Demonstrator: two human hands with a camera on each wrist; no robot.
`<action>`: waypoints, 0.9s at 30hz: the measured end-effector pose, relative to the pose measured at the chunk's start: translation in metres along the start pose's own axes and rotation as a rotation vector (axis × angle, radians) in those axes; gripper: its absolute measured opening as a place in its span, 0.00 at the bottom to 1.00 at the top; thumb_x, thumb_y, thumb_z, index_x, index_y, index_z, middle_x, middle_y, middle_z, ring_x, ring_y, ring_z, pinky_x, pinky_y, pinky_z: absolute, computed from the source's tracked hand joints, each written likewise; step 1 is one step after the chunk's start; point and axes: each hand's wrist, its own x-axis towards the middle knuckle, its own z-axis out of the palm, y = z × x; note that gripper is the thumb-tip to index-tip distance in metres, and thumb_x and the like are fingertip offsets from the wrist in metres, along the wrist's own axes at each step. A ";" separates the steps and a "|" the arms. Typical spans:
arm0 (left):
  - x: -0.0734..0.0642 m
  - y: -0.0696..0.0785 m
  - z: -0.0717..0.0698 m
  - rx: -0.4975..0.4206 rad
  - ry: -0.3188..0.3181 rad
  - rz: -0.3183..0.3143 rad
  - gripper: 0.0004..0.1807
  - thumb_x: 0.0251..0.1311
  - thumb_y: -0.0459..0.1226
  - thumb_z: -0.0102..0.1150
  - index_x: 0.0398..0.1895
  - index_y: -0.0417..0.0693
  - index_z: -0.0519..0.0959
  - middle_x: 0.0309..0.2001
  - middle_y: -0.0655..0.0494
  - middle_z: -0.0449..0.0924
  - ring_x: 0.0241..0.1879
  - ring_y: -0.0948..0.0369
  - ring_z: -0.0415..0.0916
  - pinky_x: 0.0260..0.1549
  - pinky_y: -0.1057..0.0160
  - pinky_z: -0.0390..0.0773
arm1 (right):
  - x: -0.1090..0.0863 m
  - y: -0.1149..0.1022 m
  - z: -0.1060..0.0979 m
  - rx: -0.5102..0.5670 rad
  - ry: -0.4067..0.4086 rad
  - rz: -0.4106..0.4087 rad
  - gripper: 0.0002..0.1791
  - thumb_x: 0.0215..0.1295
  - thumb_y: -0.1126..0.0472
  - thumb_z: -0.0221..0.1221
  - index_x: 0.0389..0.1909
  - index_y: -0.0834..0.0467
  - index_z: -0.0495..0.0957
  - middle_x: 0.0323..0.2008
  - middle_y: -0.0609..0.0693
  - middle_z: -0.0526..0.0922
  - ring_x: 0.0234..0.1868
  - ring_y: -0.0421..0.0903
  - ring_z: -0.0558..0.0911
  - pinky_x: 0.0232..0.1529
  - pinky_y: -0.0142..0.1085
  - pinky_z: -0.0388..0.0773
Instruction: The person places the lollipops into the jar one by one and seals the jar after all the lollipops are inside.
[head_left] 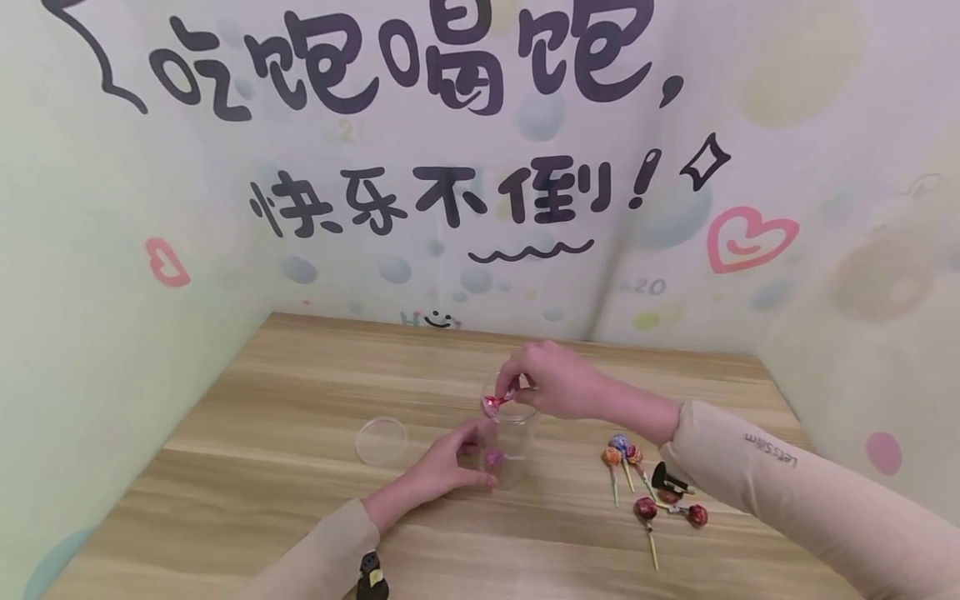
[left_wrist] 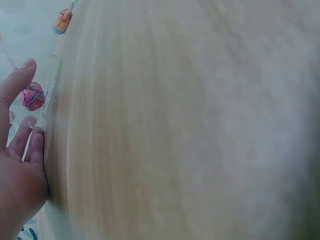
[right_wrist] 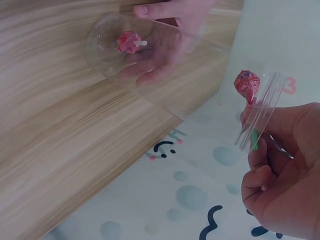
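Note:
A clear plastic jar (head_left: 517,437) stands upright on the table. My left hand (head_left: 442,465) holds it low on its side, with the thumb in front and the fingers behind. Inside near the bottom lies a pink lollipop (right_wrist: 129,42), its white stick end visible; the left wrist view shows its swirled wrapper (left_wrist: 33,96) through the wall. At the jar's mouth, my right hand (head_left: 558,379) pinches a red-wrapped lollipop (right_wrist: 247,83) by its stick, a green bit of which shows by the fingertips. The candy head overlaps the rim in the right wrist view.
A round clear lid (head_left: 381,441) lies left of the jar. To the right, several loose lollipops lie in a group, among them an orange one (head_left: 612,456), a blue one (head_left: 618,442) and a dark red one (head_left: 645,508). A printed wall (head_left: 450,275) closes the table's back.

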 end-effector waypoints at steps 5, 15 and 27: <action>0.002 0.002 0.001 -0.021 -0.006 -0.015 0.41 0.49 0.41 0.76 0.67 0.51 0.68 0.60 0.52 0.77 0.61 0.53 0.73 0.64 0.52 0.73 | -0.001 -0.001 -0.004 -0.012 -0.004 0.008 0.10 0.58 0.71 0.65 0.35 0.52 0.87 0.35 0.42 0.89 0.35 0.35 0.82 0.37 0.26 0.80; 0.001 0.002 0.001 -0.010 -0.020 -0.003 0.37 0.50 0.41 0.75 0.64 0.52 0.70 0.59 0.54 0.78 0.62 0.54 0.73 0.64 0.55 0.74 | -0.004 -0.003 -0.006 -0.082 0.028 -0.007 0.09 0.57 0.70 0.67 0.34 0.53 0.86 0.35 0.43 0.89 0.36 0.37 0.83 0.38 0.27 0.81; 0.001 -0.001 0.001 -0.037 -0.014 -0.015 0.39 0.49 0.39 0.76 0.66 0.51 0.68 0.60 0.51 0.77 0.62 0.52 0.72 0.65 0.48 0.72 | -0.004 -0.003 -0.007 -0.082 0.018 0.039 0.12 0.56 0.67 0.68 0.41 0.52 0.86 0.36 0.43 0.88 0.34 0.37 0.81 0.35 0.26 0.79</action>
